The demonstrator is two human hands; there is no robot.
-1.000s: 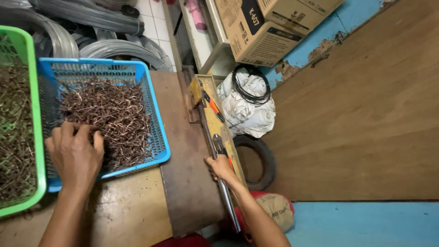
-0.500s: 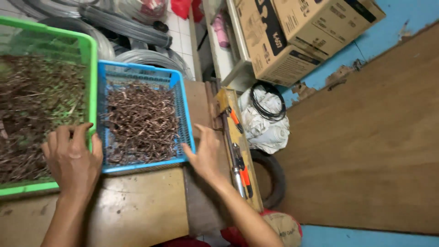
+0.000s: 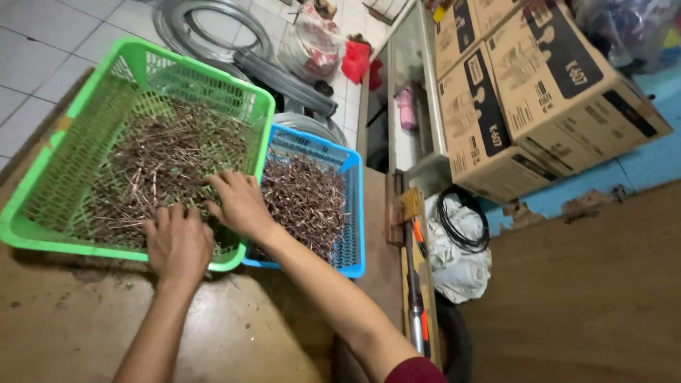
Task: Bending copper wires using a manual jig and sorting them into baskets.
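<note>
Both hands, left [image 3: 177,245] and right [image 3: 237,202], lay flat, released, on brown wire pieces [image 3: 163,159] in green basket [image 3: 252,117]; gathering small bunches seemed wise.

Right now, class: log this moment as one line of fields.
left hand: in green basket | right hand: on wire bits | blue basket: beside, touching

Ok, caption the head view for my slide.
Both hands, left hand and right hand, in green basket of wire pieces.
</note>
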